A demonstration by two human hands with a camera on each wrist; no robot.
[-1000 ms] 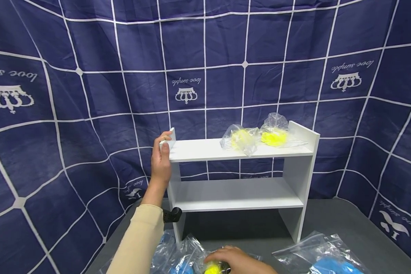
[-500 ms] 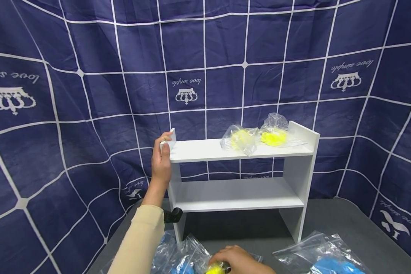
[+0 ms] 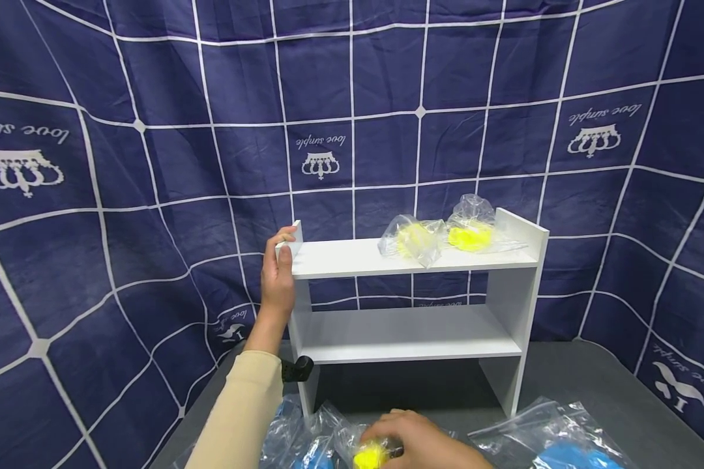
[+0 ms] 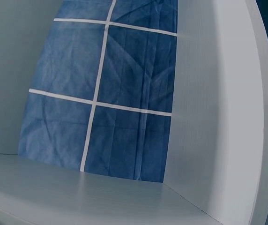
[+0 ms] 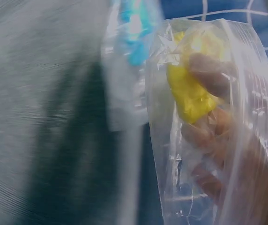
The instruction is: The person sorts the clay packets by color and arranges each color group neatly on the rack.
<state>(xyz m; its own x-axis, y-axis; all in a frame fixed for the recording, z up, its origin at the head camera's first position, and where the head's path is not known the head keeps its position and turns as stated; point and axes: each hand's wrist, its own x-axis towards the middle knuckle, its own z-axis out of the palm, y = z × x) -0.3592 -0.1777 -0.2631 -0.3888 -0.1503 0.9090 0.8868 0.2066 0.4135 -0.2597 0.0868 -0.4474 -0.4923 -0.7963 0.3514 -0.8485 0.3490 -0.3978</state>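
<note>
A white two-tier shelf stands in the middle of the head view. My left hand grips the upper end of its left side panel, thumb in front and fingers over the edge. That hand is out of sight in the left wrist view, where the shelf's white boards fill much of the frame. At the bottom of the head view, my right hand holds a clear zip bag with a yellow lump inside. In the right wrist view the fingers pinch the yellow lump, seen through clear plastic.
Two clear bags with yellow contents lie on the shelf's top board, toward the right. Clear bags with blue contents rest on the grey surface, one at right, others at left. A blue checked cloth hangs behind.
My right hand has shifted slightly up and to the right, and the yellow bag has moved with it. The left hand stays on the shelf panel.
</note>
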